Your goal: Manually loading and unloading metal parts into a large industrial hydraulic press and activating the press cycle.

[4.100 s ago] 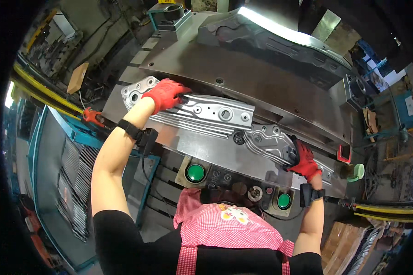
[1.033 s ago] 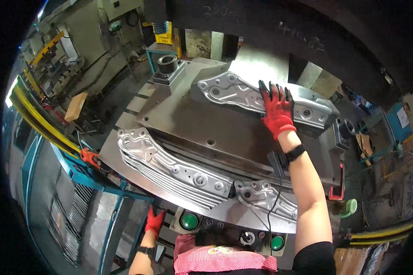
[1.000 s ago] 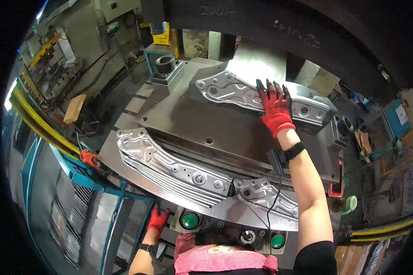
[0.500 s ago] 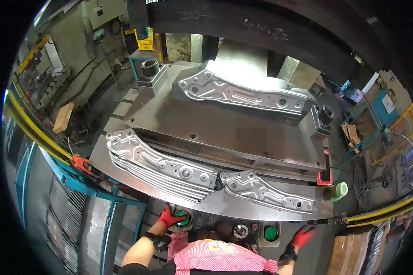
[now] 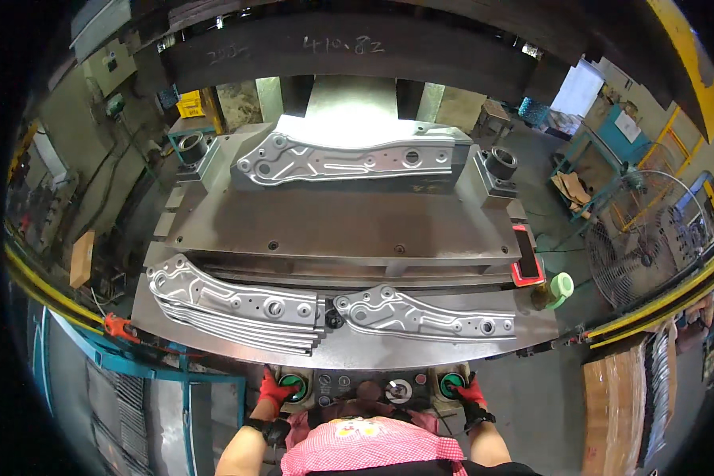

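Observation:
My left hand (image 5: pixel 274 391), in a red glove, rests at the left green push button (image 5: pixel 293 387) with its fingers apart. Over on the other side, my right hand (image 5: pixel 471 392), also red-gloved, reaches the right green push button (image 5: pixel 451 385), fingers apart too. Neither hand holds anything. Between the buttons lies a dark control panel (image 5: pixel 343 381) with small knobs. Beyond it, on the metal press bed, a stack of stamped metal panels (image 5: pixel 242 305) lies left and a single panel (image 5: pixel 424 317) right. Another stamped panel (image 5: pixel 357 163) sits on the die farther back.
A heavy dark press beam (image 5: pixel 293 51) spans overhead. Guide bushings (image 5: pixel 192 148) stand at the die's corners. At the bed's right end are a red-framed device (image 5: pixel 525 258) and a green-lidded bottle (image 5: pixel 559 289). Yellow-striped rails (image 5: pixel 642 297) flank both sides; a fan (image 5: pixel 631 238) stands right.
My right hand has come inward from the right onto the right green button. My left hand stays at its button. The view has turned, so the bed now looks level and farther left.

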The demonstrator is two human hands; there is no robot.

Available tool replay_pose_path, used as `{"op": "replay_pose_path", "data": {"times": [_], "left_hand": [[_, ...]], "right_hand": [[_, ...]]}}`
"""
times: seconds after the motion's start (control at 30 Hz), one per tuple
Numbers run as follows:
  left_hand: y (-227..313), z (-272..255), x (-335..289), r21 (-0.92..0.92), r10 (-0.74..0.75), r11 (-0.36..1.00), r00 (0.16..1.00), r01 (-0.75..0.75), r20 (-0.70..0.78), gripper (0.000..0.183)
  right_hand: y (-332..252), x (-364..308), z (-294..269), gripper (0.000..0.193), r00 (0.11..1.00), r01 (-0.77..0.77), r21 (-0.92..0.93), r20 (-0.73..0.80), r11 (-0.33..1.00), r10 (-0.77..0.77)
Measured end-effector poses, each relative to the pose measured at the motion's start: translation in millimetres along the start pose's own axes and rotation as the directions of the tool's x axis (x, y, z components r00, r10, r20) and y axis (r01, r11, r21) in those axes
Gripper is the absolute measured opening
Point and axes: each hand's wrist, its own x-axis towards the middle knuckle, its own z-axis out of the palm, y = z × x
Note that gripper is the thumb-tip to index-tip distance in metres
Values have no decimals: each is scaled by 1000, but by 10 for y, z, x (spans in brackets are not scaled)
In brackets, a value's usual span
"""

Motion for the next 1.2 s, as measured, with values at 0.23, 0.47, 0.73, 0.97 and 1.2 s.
{"op": "replay_pose_path", "data": {"times": [0.23, 0.47, 0.73, 0.97, 1.2], "left_hand": [[264, -140, -171, 17, -45, 999, 998, 45, 43, 138], [418, -114, -129, 70, -40, 997, 997, 36, 67, 137], [158, -142, -81, -104, 13, 995, 995, -3, 97, 140], [919, -943, -648, -479, -97, 856, 971, 194, 220, 100], [1856, -2458, -1042, 66, 359, 889, 598, -454, -716, 59]], "right_hand": [[-83, -86, -17, 110, 997, 75, -58, -28, 995, -77], [518, 143, -46, 102, 994, 85, -61, -60, 995, -88], [-280, -209, 6, 98, 996, -28, 125, 85, 992, 18], [-323, -165, -425, 97, 938, -128, -449, -344, 884, -39], [-2796, -713, -479, 86, 700, 371, -473, -423, 799, -575]]}}
